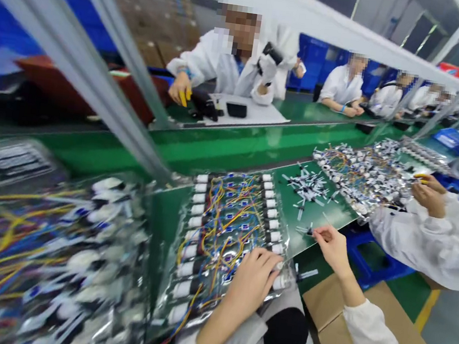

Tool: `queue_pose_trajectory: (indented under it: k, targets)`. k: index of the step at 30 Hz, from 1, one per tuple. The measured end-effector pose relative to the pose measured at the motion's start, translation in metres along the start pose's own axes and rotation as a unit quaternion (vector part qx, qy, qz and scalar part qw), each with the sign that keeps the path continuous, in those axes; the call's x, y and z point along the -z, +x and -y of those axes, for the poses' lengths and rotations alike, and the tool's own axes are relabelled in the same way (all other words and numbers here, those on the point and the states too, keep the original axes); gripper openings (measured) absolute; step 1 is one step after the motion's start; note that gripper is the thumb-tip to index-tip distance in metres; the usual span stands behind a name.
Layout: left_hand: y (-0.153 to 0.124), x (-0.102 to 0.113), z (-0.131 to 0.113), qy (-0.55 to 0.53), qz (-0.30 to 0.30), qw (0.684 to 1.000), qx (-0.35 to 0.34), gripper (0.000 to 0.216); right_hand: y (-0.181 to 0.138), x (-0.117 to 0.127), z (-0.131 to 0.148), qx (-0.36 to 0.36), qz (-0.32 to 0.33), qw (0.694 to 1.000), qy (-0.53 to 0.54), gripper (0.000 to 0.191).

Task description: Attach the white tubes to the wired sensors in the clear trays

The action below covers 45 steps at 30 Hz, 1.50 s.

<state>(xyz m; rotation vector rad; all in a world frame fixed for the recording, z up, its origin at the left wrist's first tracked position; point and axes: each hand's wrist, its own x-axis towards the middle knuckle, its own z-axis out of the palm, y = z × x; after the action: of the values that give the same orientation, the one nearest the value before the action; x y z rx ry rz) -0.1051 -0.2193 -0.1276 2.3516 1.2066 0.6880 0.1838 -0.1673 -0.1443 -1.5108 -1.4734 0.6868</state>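
Note:
A clear plastic tray lies in front of me. It holds two columns of white cylindrical parts with black ends, and yellow, blue and red wires run between them. My left hand is over the tray's near right corner, its fingers curled on a white cylindrical part that they mostly hide. Just right of it, a small black-and-translucent piece sticks out past the table edge. My right hand pinches a similar small piece by its end, above the table's edge.
A pile of similar small pieces lies beyond my right hand. Blurred wired parts fill the left foreground. More wired parts lie toward a co-worker's hands. A metal post rises ahead; a cardboard box stands below right.

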Motion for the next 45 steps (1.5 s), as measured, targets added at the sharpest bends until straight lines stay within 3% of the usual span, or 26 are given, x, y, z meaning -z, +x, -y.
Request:
queue_pose_trajectory:
  k: [4,7,12,15,17,19,21,24,27,32,45]
  targets:
    - [0.003,0.002,-0.002,-0.005,0.003,1.0,0.014,0.023,-0.009,-0.003,-0.011,0.088,0.049,0.979,-0.176,0.015]
    - [0.003,0.001,-0.002,-0.008,0.002,1.0,0.013,0.023,-0.006,-0.003,-0.008,0.086,0.057,0.97,-0.22,0.02]
    - [0.002,0.002,-0.001,-0.016,0.006,1.0,0.024,0.028,0.002,-0.001,0.004,0.081,0.101,0.943,-0.305,0.011]
    - [0.002,0.001,0.0,-0.02,0.001,0.999,0.033,0.031,0.002,0.004,0.016,0.028,0.119,0.968,-0.219,0.005]
    - [0.002,-0.001,0.001,-0.022,-0.003,0.999,0.036,0.032,-0.001,0.008,0.032,-0.026,0.134,0.988,-0.075,0.008]
    - [0.002,-0.003,0.003,-0.025,-0.011,0.999,0.033,0.033,-0.007,0.009,0.054,-0.057,0.137,0.987,0.058,0.018]
    - [0.003,-0.004,0.004,-0.034,-0.017,0.999,0.028,0.034,-0.014,0.004,0.077,-0.054,0.142,0.981,0.119,0.021]
    - [0.003,-0.004,0.004,-0.052,-0.02,0.998,0.025,0.031,-0.024,-0.01,0.098,-0.01,0.178,0.977,0.12,0.014]
    - [0.001,-0.002,0.004,-0.068,-0.023,0.997,0.036,0.03,-0.036,-0.027,0.091,0.034,0.181,0.98,0.08,0.008]
    - [-0.001,-0.002,0.003,-0.087,-0.037,0.994,0.053,0.03,-0.059,-0.045,0.062,0.036,0.119,0.992,0.031,0.003]
    - [0.001,-0.001,0.004,-0.082,-0.034,0.994,0.064,0.026,-0.075,-0.067,0.037,-0.038,0.098,0.983,0.154,0.015]
